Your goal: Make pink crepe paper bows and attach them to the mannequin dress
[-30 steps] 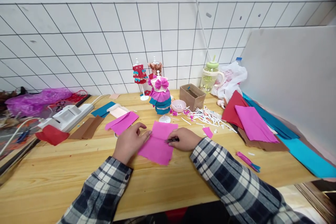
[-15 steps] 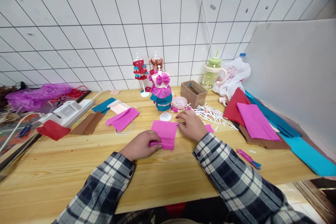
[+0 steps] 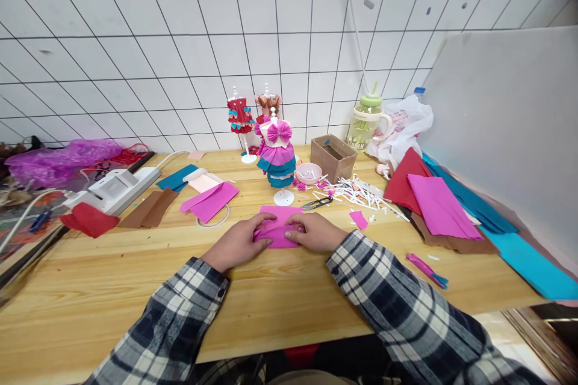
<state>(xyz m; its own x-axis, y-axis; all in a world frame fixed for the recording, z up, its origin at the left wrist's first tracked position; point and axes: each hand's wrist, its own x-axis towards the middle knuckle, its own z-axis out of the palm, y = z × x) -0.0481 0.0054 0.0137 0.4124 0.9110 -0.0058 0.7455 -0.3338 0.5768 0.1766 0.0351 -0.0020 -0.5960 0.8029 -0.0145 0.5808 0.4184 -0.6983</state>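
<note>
Lying folded on the wooden table (image 3: 253, 307), a pink sheet (image 3: 280, 239) is being handled in the head view, directly before the person and on the near side of a dressed stand (image 3: 276, 156). Its left side is being grasped by the left hand (image 3: 237, 242), the thumb and fingers being spaced around the fold. Its right side is being pinched by the right hand (image 3: 318, 232), the thumb and forefinger being held close together. Black snips (image 3: 317, 203) are being touched by neither hand and are lying at the sheet's far right corner. Near the right hand, a pink scrap (image 3: 359, 219) is being noted, with white strips (image 3: 361, 197) being seen scattered beyond it. A small bowl (image 3: 308, 173) is being observed beside a cardboard box (image 3: 341, 163). To the left, a pink piece (image 3: 219, 201) is partly being underlain by a pale loop (image 3: 215, 224).
</note>
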